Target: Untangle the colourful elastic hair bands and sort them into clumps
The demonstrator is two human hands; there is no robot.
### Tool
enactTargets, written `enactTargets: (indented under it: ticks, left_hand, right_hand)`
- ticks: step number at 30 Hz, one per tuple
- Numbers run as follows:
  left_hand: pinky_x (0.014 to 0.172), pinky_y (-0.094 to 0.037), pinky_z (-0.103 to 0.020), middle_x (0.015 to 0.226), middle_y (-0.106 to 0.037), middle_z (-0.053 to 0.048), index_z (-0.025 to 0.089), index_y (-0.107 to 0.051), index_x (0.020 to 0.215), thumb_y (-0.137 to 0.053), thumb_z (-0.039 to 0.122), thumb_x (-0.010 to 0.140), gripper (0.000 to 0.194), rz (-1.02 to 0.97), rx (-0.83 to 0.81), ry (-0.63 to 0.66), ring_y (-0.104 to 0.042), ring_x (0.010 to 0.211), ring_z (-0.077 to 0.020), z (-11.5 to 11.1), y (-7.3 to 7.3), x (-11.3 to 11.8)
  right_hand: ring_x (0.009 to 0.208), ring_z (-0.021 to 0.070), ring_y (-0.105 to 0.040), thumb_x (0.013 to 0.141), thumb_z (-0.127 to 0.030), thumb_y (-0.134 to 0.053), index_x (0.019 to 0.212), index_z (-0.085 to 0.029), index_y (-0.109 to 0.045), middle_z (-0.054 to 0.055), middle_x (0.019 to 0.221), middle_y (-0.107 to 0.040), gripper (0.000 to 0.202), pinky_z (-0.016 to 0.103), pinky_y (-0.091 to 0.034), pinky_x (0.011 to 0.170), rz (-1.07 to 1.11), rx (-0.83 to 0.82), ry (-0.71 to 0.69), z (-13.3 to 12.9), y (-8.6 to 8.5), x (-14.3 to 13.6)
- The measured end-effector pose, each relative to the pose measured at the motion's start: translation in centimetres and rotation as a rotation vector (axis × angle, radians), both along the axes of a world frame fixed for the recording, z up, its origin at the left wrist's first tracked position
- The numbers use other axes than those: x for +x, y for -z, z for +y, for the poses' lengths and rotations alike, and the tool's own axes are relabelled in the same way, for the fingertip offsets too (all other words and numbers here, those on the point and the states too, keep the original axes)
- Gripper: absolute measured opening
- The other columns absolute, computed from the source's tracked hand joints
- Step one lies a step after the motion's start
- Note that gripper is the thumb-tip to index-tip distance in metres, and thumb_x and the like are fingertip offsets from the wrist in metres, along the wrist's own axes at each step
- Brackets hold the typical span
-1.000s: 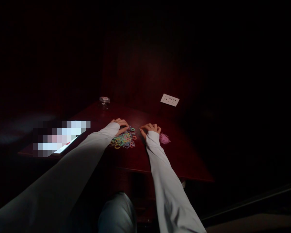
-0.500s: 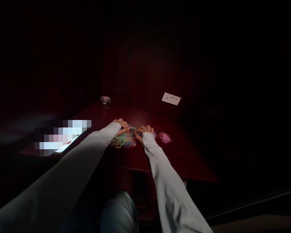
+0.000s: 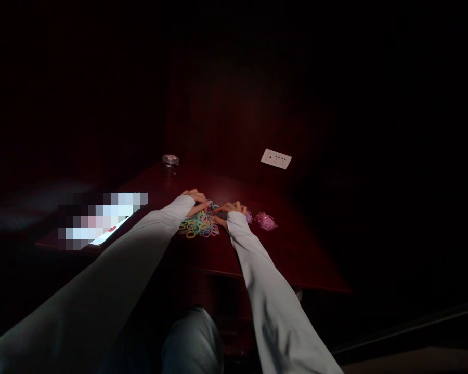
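A loose heap of small hair ties (image 3: 197, 226) in green, yellow, blue, orange and lilac lies on the dark red table (image 3: 288, 254). At the heap's back left edge, my left hand (image 3: 196, 198) is bent with thumb and fingers drawn together; what they pinch is too small to make out. My right hand (image 3: 233, 209) reaches in from the right, its index finger and thumb a little apart at the ties. Beside it sits a small lilac bunch of ties (image 3: 249, 217), partly covered by the hand. Farther right is a pink pile of ties (image 3: 266, 221).
A clear round jar with a lid (image 3: 170, 162) stands at the table's back left. On the left lies a lit phone or tablet (image 3: 105, 236), mostly blurred out. A white socket plate (image 3: 276, 159) is on the wall behind. The surroundings are very dark.
My right hand has shifted very slightly left, with its index finger deeper among the ties. My left fingers have moved slightly. The piles look about the same.
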State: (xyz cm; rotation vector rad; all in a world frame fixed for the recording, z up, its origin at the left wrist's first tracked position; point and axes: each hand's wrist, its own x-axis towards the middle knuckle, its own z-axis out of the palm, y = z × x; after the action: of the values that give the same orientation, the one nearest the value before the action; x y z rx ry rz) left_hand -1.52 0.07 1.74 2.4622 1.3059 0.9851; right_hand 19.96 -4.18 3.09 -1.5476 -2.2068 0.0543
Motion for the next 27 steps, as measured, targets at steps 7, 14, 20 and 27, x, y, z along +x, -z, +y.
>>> enactTargets:
  ticks: [7,14,20,27]
  left_hand:
    - [0.099,-0.037,-0.041,0.093,-0.079,-0.002,0.025,-0.075,0.069,-0.045,0.058,0.100,0.055,-0.021,0.026,-0.033,-0.060,0.095,-0.0220,0.2,0.4,0.0]
    - [0.094,-0.039,-0.039,0.092,-0.079,-0.002,0.025,-0.074,0.067,-0.041,0.062,0.102,0.061,-0.029,0.055,-0.036,-0.059,0.093,-0.0217,0.4,0.5,-0.1]
    - [0.095,-0.039,-0.038,0.098,-0.077,-0.003,0.024,-0.074,0.078,-0.046,0.055,0.102,0.048,-0.027,0.048,-0.059,-0.059,0.096,-0.0224,0.4,0.7,-0.3]
    - [0.089,-0.041,-0.036,0.100,-0.076,-0.002,0.025,-0.074,0.094,-0.049,0.053,0.100,0.037,-0.033,0.051,-0.050,-0.059,0.090,-0.0210,1.2,1.3,-0.2]
  right_hand:
    - [0.113,0.0270,-0.049,0.099,-0.045,-0.067,0.100,-0.033,-0.083,0.003,0.111,-0.076,0.021,0.039,-0.024,0.096,0.028,0.025,0.049,-0.6,-0.2,-1.4]
    - [0.108,0.0258,-0.049,0.103,-0.049,-0.058,0.096,-0.030,-0.083,0.004,0.109,-0.078,0.032,0.039,-0.024,0.094,0.059,0.050,0.062,-0.9,-0.4,-1.5]
    - [0.112,0.0269,-0.051,0.103,-0.050,-0.059,0.097,-0.030,-0.083,0.003,0.110,-0.079,0.032,0.039,-0.025,0.095,0.142,0.033,0.109,-0.7,-0.4,-1.7]
    - [0.115,0.0272,-0.057,0.096,-0.055,-0.065,0.098,-0.031,-0.085,0.003,0.107,-0.079,0.031,0.041,-0.033,0.102,0.410,-0.012,0.114,0.0,0.1,-2.0]
